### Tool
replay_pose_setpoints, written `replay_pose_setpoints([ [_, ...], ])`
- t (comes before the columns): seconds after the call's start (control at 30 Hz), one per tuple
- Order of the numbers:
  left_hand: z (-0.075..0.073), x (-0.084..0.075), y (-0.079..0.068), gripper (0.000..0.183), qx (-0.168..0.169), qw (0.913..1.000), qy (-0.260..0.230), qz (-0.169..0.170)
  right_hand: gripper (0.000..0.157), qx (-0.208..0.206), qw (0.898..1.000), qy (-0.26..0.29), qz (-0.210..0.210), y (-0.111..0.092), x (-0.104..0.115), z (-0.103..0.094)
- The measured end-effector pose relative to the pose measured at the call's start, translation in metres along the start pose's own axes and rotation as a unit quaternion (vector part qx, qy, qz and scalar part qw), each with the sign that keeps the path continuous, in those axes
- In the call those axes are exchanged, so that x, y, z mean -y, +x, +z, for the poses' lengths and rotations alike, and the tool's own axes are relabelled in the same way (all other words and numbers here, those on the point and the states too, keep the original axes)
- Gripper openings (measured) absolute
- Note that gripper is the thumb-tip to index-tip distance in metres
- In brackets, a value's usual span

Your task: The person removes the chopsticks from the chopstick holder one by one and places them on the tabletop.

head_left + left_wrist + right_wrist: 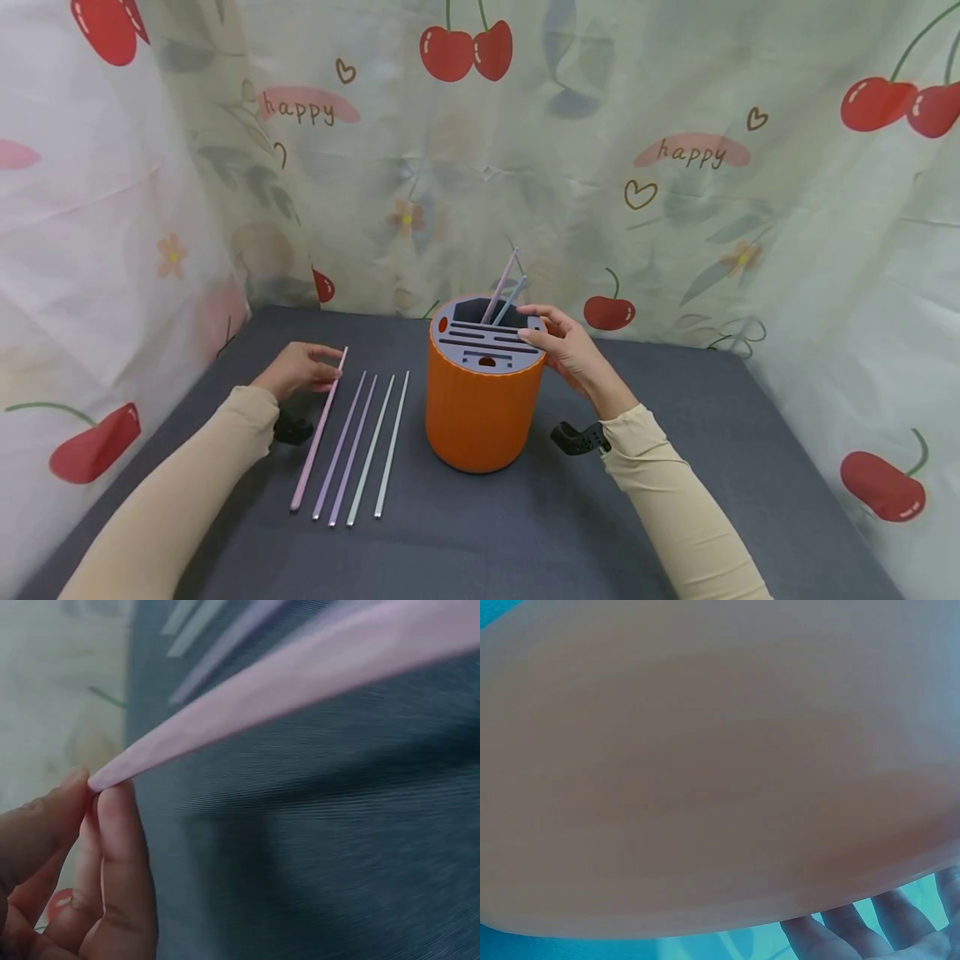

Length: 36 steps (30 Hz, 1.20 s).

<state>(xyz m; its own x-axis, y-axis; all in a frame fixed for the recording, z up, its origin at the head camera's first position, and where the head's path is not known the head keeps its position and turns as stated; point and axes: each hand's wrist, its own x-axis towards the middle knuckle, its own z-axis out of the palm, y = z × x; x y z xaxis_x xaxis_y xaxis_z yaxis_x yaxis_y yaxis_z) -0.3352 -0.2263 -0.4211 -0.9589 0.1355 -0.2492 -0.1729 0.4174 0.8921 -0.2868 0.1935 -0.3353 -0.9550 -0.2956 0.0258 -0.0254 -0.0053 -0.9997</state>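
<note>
My left hand point(303, 371) pinches a pink chopstick point(321, 433) near its far tip, between thumb and fingertips. In the left wrist view this chopstick point(247, 701) slants above the dark cloth. To its right lie two purple chopsticks point(352, 450) and two pale greenish ones point(393, 442), roughly parallel. An orange cylindrical holder point(483, 417) with a grey slotted top stands upright. Out of its rear opening lean a pink chopstick point(501, 287) and a light blue one point(512, 297). My right hand point(573, 354) holds the holder's right rim, fingertips over the top. The holder's wall point(705, 772) fills most of the right wrist view.
A dark grey cloth point(675, 467) covers the table. Curtains point(570, 233) printed with cherries hang behind and at both sides. A black band point(581, 437) sits on my right wrist, another point(291, 429) on the left.
</note>
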Motion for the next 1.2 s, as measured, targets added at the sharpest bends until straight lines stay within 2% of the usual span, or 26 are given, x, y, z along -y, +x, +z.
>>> replay_pose_setpoints([
  [0.13,0.011,0.012,0.005,0.046,0.006,0.9989,0.004,-0.046,0.034,0.004,1.000,-0.001,-0.001,0.000,0.000,0.000],
  [0.33,0.019,0.018,0.008,0.044,0.007,0.9969,0.028,-0.074,0.035,0.002,1.000,0.000,-0.001,-0.001,0.001,0.000],
  [0.5,0.021,0.017,0.011,0.044,-0.001,0.9959,0.043,-0.080,0.035,0.001,1.000,0.000,-0.002,0.000,0.001,0.000],
  [0.8,0.026,0.018,0.011,0.044,-0.024,0.9958,0.033,-0.082,0.036,0.000,1.000,0.001,0.000,0.000,0.000,0.000],
  [1.07,0.025,0.019,0.014,0.044,-0.020,0.9952,0.035,-0.089,0.033,-0.001,1.000,0.003,-0.001,0.000,0.000,0.000],
  [1.2,0.025,0.019,0.013,0.044,-0.021,0.9950,0.033,-0.092,0.036,-0.001,1.000,0.000,-0.002,0.000,-0.001,0.000],
])
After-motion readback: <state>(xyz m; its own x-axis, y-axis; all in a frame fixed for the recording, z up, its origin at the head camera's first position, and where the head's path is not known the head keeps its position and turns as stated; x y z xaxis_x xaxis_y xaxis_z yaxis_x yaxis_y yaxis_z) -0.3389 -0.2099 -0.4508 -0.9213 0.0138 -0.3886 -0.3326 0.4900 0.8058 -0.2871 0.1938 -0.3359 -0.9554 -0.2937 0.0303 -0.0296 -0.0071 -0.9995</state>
